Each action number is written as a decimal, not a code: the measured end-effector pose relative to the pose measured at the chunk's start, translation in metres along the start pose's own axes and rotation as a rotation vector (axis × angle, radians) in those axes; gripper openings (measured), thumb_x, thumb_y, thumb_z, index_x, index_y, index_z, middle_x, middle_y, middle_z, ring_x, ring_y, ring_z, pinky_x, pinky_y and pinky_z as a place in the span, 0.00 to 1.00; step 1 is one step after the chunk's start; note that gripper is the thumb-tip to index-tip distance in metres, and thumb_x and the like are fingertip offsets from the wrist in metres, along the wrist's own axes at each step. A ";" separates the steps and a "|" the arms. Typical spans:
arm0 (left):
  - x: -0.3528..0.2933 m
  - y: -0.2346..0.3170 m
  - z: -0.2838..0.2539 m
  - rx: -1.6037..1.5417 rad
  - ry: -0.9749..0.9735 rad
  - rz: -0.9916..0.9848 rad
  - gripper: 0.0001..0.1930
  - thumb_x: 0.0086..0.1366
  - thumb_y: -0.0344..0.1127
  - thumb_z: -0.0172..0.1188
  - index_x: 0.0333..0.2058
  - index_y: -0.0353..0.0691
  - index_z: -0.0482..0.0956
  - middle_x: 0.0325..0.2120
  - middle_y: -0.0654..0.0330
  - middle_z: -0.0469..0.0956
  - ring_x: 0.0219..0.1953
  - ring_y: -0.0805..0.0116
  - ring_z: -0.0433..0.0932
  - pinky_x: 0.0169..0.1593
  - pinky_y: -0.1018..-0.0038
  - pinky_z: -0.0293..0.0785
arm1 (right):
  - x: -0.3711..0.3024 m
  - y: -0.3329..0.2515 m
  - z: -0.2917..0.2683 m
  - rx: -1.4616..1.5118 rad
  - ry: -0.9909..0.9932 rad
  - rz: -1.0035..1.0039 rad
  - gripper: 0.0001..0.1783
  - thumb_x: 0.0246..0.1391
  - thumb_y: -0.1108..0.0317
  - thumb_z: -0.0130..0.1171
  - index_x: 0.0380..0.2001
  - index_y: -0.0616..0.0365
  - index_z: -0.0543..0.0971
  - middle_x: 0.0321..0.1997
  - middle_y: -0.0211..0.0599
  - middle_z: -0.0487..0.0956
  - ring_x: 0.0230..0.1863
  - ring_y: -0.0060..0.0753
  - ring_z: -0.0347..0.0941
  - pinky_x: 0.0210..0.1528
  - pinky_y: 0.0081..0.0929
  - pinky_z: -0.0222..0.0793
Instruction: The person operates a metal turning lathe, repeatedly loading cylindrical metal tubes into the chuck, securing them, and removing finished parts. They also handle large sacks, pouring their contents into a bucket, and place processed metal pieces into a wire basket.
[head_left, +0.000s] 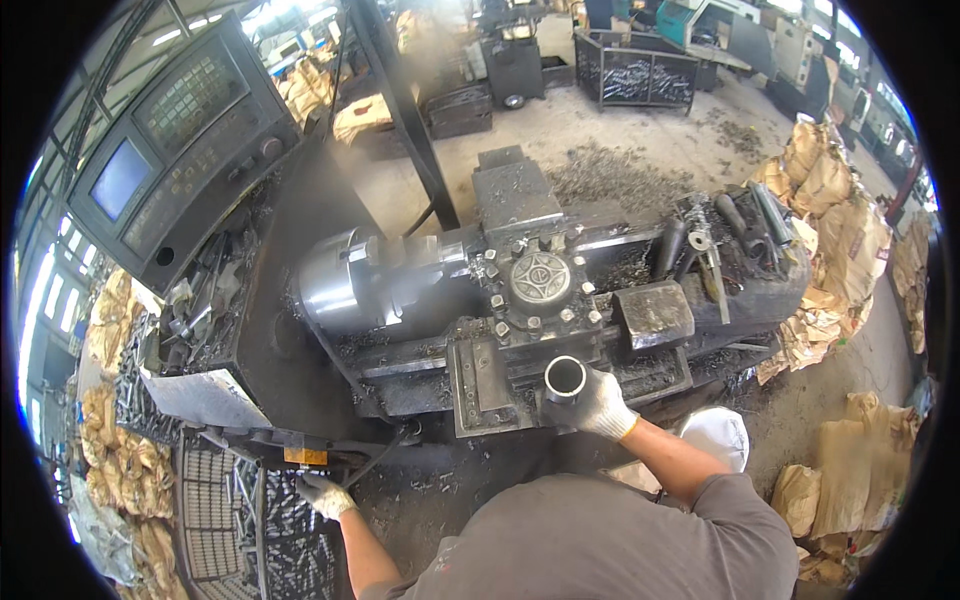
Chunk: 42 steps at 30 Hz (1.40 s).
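Observation:
My right hand (604, 408), in a white knit glove, is wrapped round a short metal tube (566, 377) whose open end faces up. It is in front of the lathe's tool turret (541, 278), at the near side of the carriage. My left hand (326, 496), gloved too, is low on the left, just below a small orange-yellow box (305, 456) on the machine's front edge. Its fingers look bent, and what they hold, if anything, is too small to make out. Left of the turret, the shiny lathe chuck (335, 283) looks blurred.
A control panel (170, 140) with a lit screen stands at the left. Several tools, including a caliper (714, 270), lie on the lathe's right end. Bins with metal parts (295, 540) stand below my left hand. Brown sacks (835, 230) are piled on the right.

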<state>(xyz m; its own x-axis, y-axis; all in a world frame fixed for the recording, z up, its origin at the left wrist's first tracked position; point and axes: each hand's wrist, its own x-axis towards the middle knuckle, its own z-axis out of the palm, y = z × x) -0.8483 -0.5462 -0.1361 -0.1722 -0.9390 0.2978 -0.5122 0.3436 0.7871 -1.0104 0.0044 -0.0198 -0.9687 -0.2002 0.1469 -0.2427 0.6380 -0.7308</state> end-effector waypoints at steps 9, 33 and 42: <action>0.062 -0.041 0.006 -0.469 -0.156 -0.338 0.21 0.78 0.53 0.54 0.50 0.38 0.80 0.23 0.64 0.71 0.20 0.72 0.64 0.23 0.69 0.60 | 0.060 -0.037 -0.157 0.118 -0.350 -0.313 0.15 0.56 0.66 0.71 0.46 0.57 0.88 0.39 0.44 0.89 0.35 0.40 0.88 0.40 0.34 0.84; -0.092 0.223 0.027 -0.206 -0.582 0.714 0.30 0.62 0.31 0.65 0.63 0.28 0.73 0.60 0.39 0.77 0.64 0.35 0.75 0.69 0.47 0.68 | 0.418 0.145 -0.180 -1.356 -0.177 -0.119 0.12 0.64 0.60 0.58 0.38 0.47 0.89 0.34 0.40 0.88 0.39 0.41 0.87 0.48 0.38 0.82; 0.004 0.408 0.145 -0.068 -0.334 1.299 0.37 0.54 0.41 0.67 0.62 0.33 0.73 0.63 0.44 0.74 0.68 0.38 0.68 0.74 0.44 0.58 | 0.403 0.058 -0.022 -0.545 -0.767 -0.440 0.27 0.48 0.65 0.68 0.55 0.57 0.85 0.48 0.48 0.88 0.45 0.39 0.86 0.45 0.37 0.82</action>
<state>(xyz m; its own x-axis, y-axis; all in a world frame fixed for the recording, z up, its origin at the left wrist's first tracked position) -1.1804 -0.4124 0.1080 -0.6986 0.1099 0.7070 0.2186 0.9737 0.0647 -1.4158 -0.0231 0.0121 -0.5411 -0.7945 -0.2757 -0.7425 0.6052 -0.2871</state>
